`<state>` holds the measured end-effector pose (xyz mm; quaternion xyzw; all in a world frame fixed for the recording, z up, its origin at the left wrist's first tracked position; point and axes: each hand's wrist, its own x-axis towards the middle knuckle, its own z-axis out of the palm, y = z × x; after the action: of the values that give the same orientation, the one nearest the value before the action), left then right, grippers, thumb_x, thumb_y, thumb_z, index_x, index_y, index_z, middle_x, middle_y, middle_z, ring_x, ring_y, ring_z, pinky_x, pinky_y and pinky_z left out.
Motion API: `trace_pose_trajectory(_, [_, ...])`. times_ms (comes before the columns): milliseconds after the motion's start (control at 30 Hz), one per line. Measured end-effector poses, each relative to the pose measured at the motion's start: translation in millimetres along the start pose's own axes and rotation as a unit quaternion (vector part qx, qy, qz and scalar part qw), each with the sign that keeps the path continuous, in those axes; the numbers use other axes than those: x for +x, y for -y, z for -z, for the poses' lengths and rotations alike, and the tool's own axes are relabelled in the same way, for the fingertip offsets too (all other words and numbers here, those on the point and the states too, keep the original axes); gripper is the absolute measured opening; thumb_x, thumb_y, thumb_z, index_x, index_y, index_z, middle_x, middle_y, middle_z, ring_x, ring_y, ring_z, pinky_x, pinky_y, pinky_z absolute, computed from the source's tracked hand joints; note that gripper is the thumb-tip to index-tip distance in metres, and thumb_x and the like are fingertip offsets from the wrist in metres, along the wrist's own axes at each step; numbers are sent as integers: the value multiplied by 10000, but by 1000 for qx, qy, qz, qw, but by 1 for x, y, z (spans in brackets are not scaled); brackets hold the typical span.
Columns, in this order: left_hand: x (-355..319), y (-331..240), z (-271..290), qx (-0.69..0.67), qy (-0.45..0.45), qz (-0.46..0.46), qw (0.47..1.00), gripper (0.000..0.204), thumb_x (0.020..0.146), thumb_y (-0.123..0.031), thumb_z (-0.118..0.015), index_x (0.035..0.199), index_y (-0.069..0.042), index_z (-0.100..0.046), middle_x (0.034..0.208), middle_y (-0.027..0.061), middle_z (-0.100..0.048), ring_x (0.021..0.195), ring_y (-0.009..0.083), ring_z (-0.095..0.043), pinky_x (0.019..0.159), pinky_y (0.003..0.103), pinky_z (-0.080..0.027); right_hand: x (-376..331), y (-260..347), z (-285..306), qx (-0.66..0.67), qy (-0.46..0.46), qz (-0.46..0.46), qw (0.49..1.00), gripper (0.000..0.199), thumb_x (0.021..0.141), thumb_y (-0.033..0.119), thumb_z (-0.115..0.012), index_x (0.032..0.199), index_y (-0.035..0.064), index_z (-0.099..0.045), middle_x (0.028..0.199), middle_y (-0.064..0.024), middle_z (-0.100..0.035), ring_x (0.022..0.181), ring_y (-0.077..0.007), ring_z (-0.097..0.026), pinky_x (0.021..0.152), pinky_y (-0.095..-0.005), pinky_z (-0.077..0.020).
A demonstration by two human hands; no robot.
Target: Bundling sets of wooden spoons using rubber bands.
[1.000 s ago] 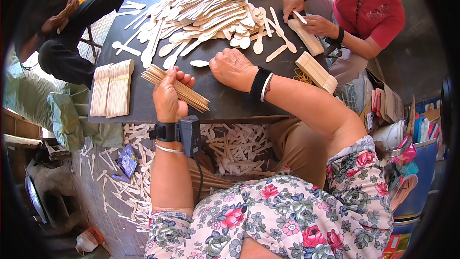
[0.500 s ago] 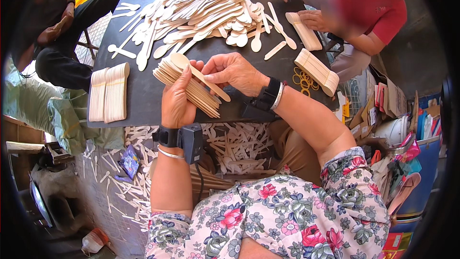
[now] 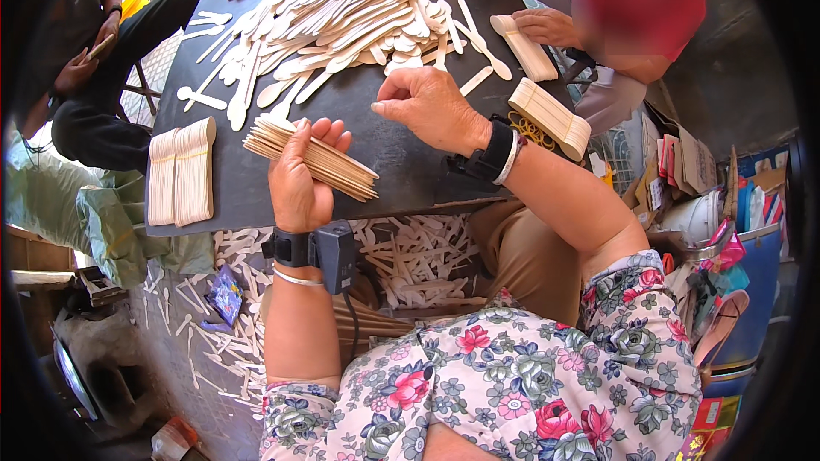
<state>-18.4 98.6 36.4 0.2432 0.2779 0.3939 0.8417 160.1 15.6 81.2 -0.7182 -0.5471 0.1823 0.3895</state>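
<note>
In my left hand I grip a thick stack of flat wooden spoons, held at a slant over the near part of the table, with the thumb on top and the fingers behind. My right hand hovers to the right of the stack, just short of a big heap of wooden spoons. Its fingers are loosely bent and the thumb stands a little away from them. Nothing shows between them, though the palm side is hidden. Beyond that hand, a loose wooden spoon is partly covered by it.
Banded spoon bundles lie at the left of the dark table, another bundle at the right beside rubber bands. A person in red touches a bundle at the far right; another person sits left. Scattered spoons cover the floor below.
My right hand has left the stack and moved up and right toward the heap. The spoon that lay across the stack under it no longer stands out. My left hand has shifted slightly left.
</note>
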Motion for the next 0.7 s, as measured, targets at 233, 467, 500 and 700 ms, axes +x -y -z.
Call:
trace_pose_trajectory(233, [1, -3, 3, -6, -9, 3, 1000, 137, 922, -151, -594, 963, -28, -551, 784, 35, -565, 729, 161, -569, 702, 328, -515, 40, 3, 47, -102, -64, -33, 992, 228, 817, 214, -656, 867, -6, -680, 724, -78, -657, 657, -148, -618, 622, -287, -493])
trace_pose_trajectory(467, [-1, -2, -1, 0, -2, 31, 1000, 126, 927, -156, -590, 956, -39, -554, 735, 8, -545, 679, 142, -540, 652, 308, -484, 96, -40, 23, -356, -16, 70, 932, 279, 834, 69, -507, 1085, 52, -626, 967, -182, -646, 960, -346, -613, 856, -416, -484])
trace_pose_trajectory(500, [-1, -3, 2, -1, -6, 28, 1000, 126, 927, -156, -590, 956, -39, -554, 735, 8, -545, 679, 142, -540, 652, 308, -484, 101, -38, 15, -375, 15, 50, 925, 293, 843, 96, -521, 1123, 60, -600, 1022, -172, -631, 1005, -340, -600, 885, -419, -473])
trace_pose_trajectory(700, [-2, -4, 2, -1, -1, 29, 1000, 128, 929, -154, -581, 970, -37, -552, 745, 17, -555, 691, 143, -542, 661, 317, -488, 100, -46, 1, -442, 42, 41, 895, 488, 701, 197, -789, 1134, 110, -582, 1243, -86, -535, 1239, -274, -442, 1011, -462, -363])
